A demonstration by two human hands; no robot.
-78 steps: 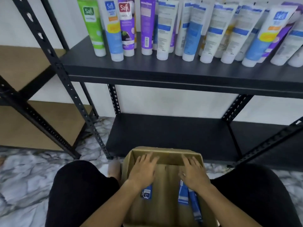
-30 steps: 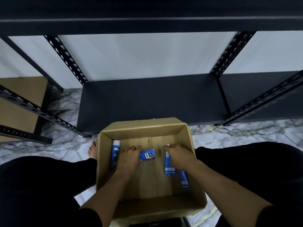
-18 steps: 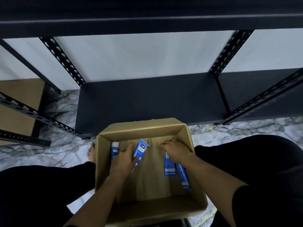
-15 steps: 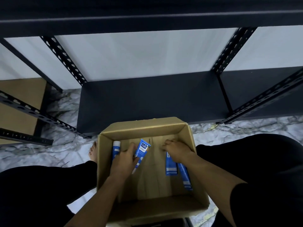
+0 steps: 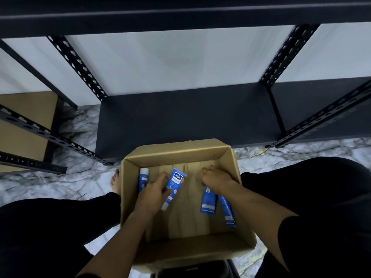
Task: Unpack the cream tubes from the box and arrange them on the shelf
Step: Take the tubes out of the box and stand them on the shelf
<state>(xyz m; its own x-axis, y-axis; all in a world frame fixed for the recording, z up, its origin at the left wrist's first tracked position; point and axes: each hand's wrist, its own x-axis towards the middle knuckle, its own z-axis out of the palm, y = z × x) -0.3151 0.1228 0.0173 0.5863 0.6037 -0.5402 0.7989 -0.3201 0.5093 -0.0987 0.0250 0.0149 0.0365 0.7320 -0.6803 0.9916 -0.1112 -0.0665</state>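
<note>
Held in the left hand (image 5: 153,192) inside the open cardboard box (image 5: 230,157): a blue Safi cream tube (image 5: 174,187), long axis tilted, flat crimped end pointing up and away toward the shelf, white cap down and nearer the body. Gripped along its left edge, fingers curled round it, label facing up. Against the box's left wall, a second blue tube (image 5: 143,178), lengthwise, white cap at the far end. Under the right hand (image 5: 215,180), two more blue tubes (image 5: 208,201) side by side on the box floor, running near to far (far ends hidden by the hand). Right fingers curled down at those tubes, actual pinch impossible to confirm. Beyond the box, the dark lower shelf (image 5: 186,115) on marble floor (image 5: 40,183).
</note>
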